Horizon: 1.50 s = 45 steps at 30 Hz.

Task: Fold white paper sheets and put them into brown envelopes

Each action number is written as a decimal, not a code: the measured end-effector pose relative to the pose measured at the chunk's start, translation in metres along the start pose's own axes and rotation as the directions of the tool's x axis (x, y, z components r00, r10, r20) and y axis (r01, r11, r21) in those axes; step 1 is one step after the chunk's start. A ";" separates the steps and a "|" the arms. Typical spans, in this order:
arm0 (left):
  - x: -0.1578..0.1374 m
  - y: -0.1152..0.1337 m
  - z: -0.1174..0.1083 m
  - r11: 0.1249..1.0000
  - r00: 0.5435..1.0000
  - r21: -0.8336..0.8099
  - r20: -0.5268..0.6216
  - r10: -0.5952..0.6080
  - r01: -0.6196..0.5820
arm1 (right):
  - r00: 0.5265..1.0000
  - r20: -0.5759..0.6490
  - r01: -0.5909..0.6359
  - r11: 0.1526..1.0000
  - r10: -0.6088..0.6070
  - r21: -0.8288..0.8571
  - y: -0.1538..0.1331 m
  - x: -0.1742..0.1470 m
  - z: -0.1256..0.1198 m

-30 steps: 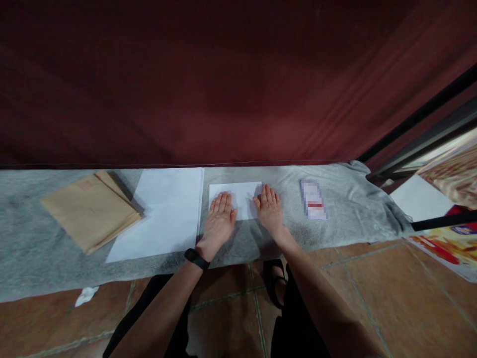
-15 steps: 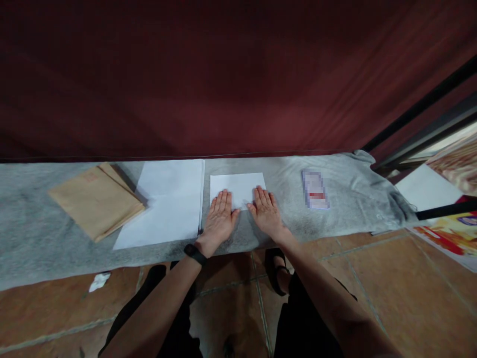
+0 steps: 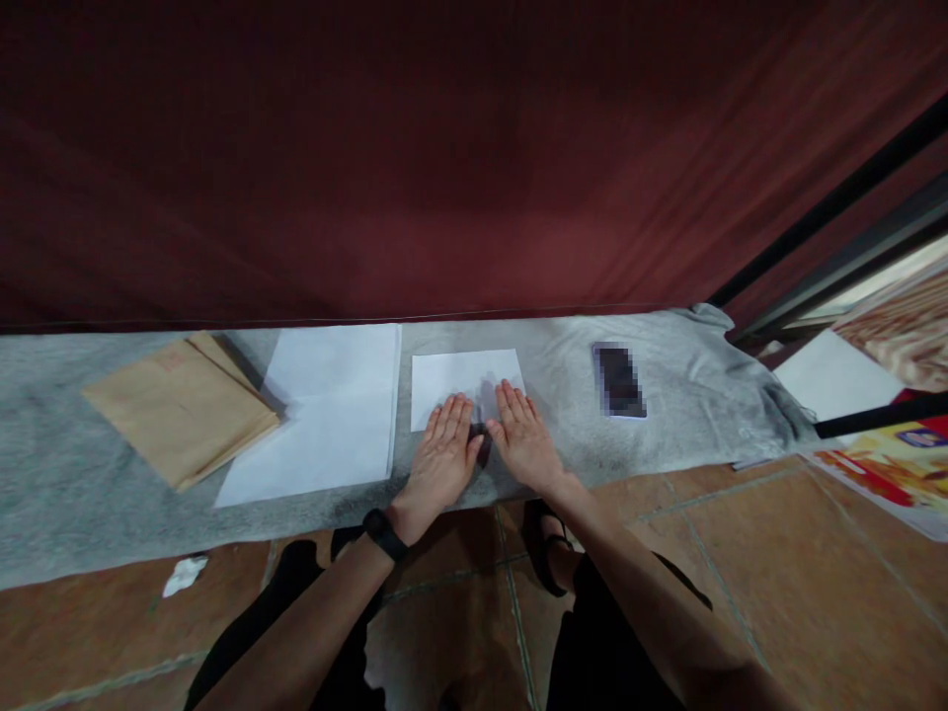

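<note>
A folded white sheet of paper (image 3: 463, 370) lies on the grey cloth in front of me. My left hand (image 3: 445, 449) is open over its near edge, palm down, fingers stretched out. My right hand (image 3: 524, 430) is also open and palm down, with its fingertips by the sheet's right part. A shadow falls on the paper between the two hands; whether the palms press on it or hover just above, I cannot tell. Left of the sheet lies a stack of larger white paper (image 3: 333, 405), partly under brown envelopes (image 3: 178, 400).
Grey cloth (image 3: 563, 434) covers the narrow bench. A phone (image 3: 620, 380), blurred out, lies to the right. Dark red fabric (image 3: 474, 178) hangs behind the bench. A black bar (image 3: 881, 417) and a colourful printed package (image 3: 881, 469) are at the far right. White scrap (image 3: 184, 575) lies on the tiled floor.
My hands have come closer together over the paper, and a shadow now shows between them. The phone's screen has gone dark. The view has shifted slightly.
</note>
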<state>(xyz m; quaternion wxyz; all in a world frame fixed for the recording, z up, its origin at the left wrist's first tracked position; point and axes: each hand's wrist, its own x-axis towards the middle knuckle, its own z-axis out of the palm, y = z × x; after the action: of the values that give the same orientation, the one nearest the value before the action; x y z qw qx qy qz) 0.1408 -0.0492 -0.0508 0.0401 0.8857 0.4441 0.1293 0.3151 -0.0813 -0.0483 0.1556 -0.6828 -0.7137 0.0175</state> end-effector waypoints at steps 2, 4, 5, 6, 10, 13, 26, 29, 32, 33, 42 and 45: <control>-0.002 0.006 0.004 0.998 0.998 -0.007 0.025 0.056 -0.056 | 0.993 0.035 0.111 0.992 -0.113 0.056 -0.013 -0.003 0.002; -0.004 0.007 0.007 0.998 0.998 -0.002 0.034 0.060 -0.060 | 0.988 0.041 0.144 0.987 -0.147 0.063 -0.020 -0.007 0.006; -0.005 0.006 0.008 0.999 0.998 0.002 0.035 0.050 -0.050 | 0.989 0.035 0.140 0.989 -0.142 0.054 -0.020 -0.009 0.008; -0.005 0.004 0.008 0.999 0.999 0.006 0.036 0.036 -0.036 | 0.991 0.025 0.128 0.991 -0.129 0.041 -0.019 -0.010 0.010; -0.006 -0.005 0.005 0.999 0.999 0.022 0.020 -0.045 0.045 | 0.998 -0.020 0.065 0.998 -0.065 -0.015 -0.006 -0.013 0.013; -0.007 -0.012 0.003 0.994 0.994 0.037 -0.003 -0.105 0.106 | 0.999 -0.027 0.017 0.998 -0.019 -0.054 0.004 -0.015 0.012; 0.010 -0.041 -0.016 0.902 0.922 -0.248 -0.068 -0.381 0.354 | 0.999 0.030 0.033 0.998 -0.032 -0.047 -0.013 -0.005 0.001; 0.018 -0.050 -0.015 0.753 0.862 -0.507 -0.037 -0.506 0.420 | 0.997 0.057 0.054 0.998 -0.053 -0.018 -0.023 -0.004 0.003; 0.023 -0.053 -0.014 0.455 0.753 -0.758 0.073 -0.654 0.468 | 0.995 0.085 0.057 0.998 -0.056 -0.010 -0.033 -0.001 0.004; 0.024 -0.052 -0.014 0.332 0.714 -0.822 0.123 -0.690 0.462 | 0.995 0.089 0.055 0.998 -0.054 -0.009 -0.035 -0.001 0.004; 0.033 -0.033 -0.061 -0.384 0.863 -0.914 0.296 -0.410 0.132 | 0.995 -0.067 -0.034 0.882 0.074 0.470 -0.042 0.021 -0.016; 0.032 -0.029 -0.066 -0.401 0.841 -0.904 0.327 -0.430 0.147 | 0.924 -0.086 -0.078 0.404 0.373 0.912 -0.033 0.033 -0.023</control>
<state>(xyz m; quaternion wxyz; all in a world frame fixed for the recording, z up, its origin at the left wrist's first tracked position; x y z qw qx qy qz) 0.1189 -0.0090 0.0136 0.7190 0.3162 0.3775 0.4904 0.2876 -0.0553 -0.0123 0.5867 -0.5816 -0.4654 0.3178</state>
